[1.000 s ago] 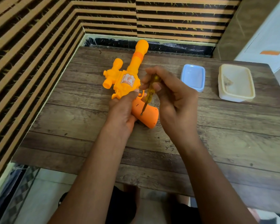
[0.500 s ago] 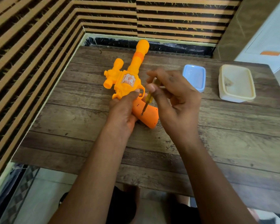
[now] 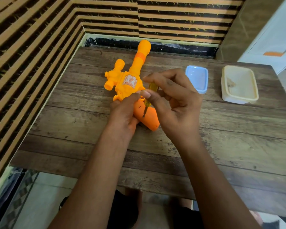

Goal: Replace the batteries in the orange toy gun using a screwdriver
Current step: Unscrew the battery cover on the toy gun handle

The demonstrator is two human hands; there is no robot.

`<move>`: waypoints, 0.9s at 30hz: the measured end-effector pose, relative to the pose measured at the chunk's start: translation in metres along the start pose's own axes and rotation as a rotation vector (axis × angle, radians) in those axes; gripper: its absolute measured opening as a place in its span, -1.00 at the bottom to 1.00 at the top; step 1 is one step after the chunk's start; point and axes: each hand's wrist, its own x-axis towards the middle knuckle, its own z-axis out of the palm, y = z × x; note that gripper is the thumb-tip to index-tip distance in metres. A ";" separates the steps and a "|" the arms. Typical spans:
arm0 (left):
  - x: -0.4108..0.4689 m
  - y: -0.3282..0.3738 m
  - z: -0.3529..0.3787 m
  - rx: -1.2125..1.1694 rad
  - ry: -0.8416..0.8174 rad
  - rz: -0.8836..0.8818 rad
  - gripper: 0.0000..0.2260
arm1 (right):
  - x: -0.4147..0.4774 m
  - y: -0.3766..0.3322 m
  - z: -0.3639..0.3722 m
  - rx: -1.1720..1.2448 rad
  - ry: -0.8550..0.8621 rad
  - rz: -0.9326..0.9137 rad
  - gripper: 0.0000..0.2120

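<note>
The orange toy gun (image 3: 129, 80) lies on the wooden table (image 3: 221, 138) with its barrel pointing away from me and its darker orange grip toward me. My left hand (image 3: 124, 113) clasps the gun at the top of the grip and holds it down. My right hand (image 3: 170, 100) pinches a small screwdriver (image 3: 148, 100) with a yellow see-through handle between thumb and fingers. The metal tip stands on the side of the grip. Part of the grip and the trigger are hidden under my hands.
A small blue plastic lid (image 3: 196, 78) lies right of the gun, and a cream plastic container (image 3: 238, 84) sits farther right. A striped wall closes off the left and the back. The table's near edge runs just above my knees.
My right fingers have shifted around the screwdriver handle, opening out and re-gripping it, while the tip stays on the grip. The left hand and the gun have barely moved.
</note>
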 end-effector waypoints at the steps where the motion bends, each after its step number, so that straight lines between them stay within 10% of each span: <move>1: -0.001 0.001 0.000 0.002 0.008 -0.001 -0.52 | 0.000 0.000 0.001 -0.003 0.006 -0.001 -0.83; 7: -0.001 0.000 0.002 -0.014 0.073 -0.021 -0.67 | 0.001 0.002 -0.002 0.008 -0.002 0.015 -0.86; 12: -0.002 0.004 0.002 0.020 -0.008 0.006 -0.36 | 0.000 -0.001 0.003 -0.037 -0.049 -0.057 -0.88; 20: 0.001 0.001 0.000 0.010 0.059 -0.031 -0.65 | 0.001 0.001 0.005 -0.063 -0.027 -0.063 -0.79; 27: -0.009 0.005 0.002 -0.019 0.006 -0.015 -0.36 | -0.001 0.000 0.001 -0.045 -0.053 0.014 -0.79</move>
